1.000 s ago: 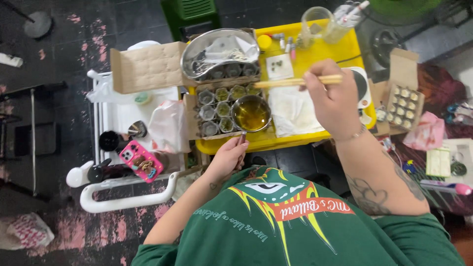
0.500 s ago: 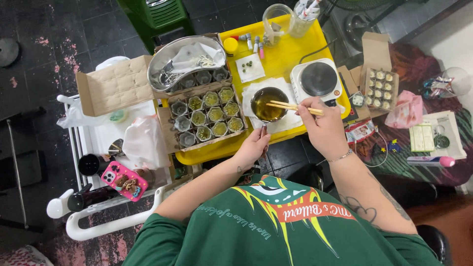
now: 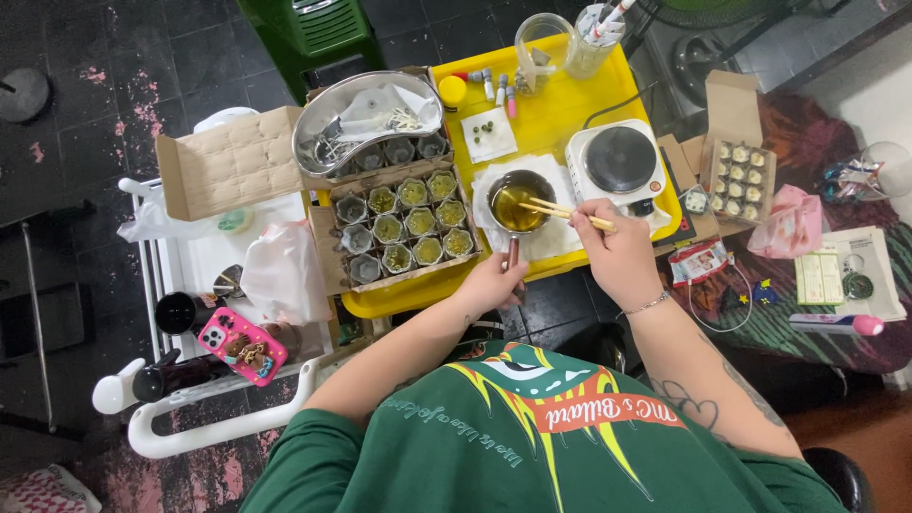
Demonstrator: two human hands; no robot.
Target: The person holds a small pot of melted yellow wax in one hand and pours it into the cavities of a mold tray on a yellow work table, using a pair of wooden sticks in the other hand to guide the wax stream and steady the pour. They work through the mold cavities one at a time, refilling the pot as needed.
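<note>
At tabletop front edge: left hand clamped on pot handle, right hand pinching chopsticks; overhang risks tipping, spilling liquid.

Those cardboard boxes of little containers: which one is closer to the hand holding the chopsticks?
The small box right of the hotplate; the big box of glass cups sits left of the pot.

We look down on a dark tiled floor blotched with pink paint; a green plastic chair stands beyond the yellow table's far edge; a white trolley sits along its left edge; a patterned rug lies right; daylight falls evenly.
</note>
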